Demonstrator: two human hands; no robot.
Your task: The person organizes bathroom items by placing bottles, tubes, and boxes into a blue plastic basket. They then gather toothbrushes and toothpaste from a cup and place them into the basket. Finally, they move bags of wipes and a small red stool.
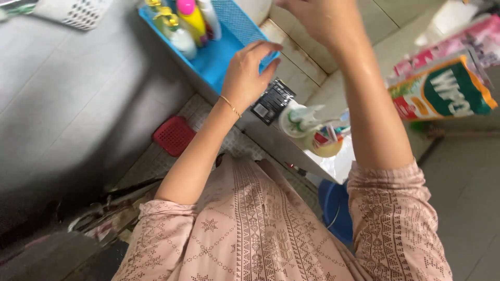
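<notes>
My left hand (pixel 249 73) hangs over the near edge of a blue plastic basket (pixel 219 57), fingers curled and close together, with nothing seen in it. The basket holds several bottles (pixel 183 26), one yellow with a pink cap. My right hand (pixel 317 18) is raised further back over the tiled ledge, partly cut off by the top of the view; its fingers are hidden. Just below my left hand lies a small black sachet (pixel 272 101) on the white shelf.
A white pump bottle (pixel 298 120) and a cup of toothbrushes (pixel 327 140) stand on the shelf. Colourful packets (pixel 442 88) sit at right. A red floor drain cover (pixel 174 135) lies on the tiles below, and a blue bucket (pixel 336 208) stands under the shelf.
</notes>
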